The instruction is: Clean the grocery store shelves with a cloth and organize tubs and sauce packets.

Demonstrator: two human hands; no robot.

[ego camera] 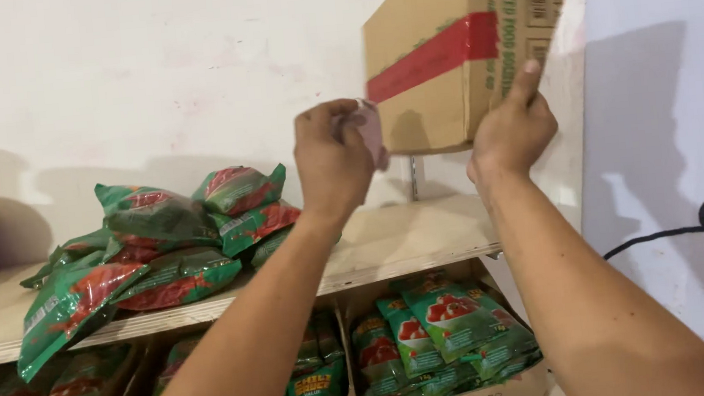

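Note:
A brown cardboard box (441, 54) with a red tape stripe is held up in the air above a plywood shelf (423, 234), tilted. My right hand (514, 128) grips its lower right side, thumb pressed on the box wall. My left hand (333, 159) is closed in a fist next to the box's lower left corner, clutching a small pale pinkish thing whose kind I cannot tell.
A heap of green and red sauce pouches (153, 249) lies on the shelf at left. Below the shelf, open cartons (449, 338) hold more such pouches. A white wall is behind; a painted wall (679, 152) stands at right.

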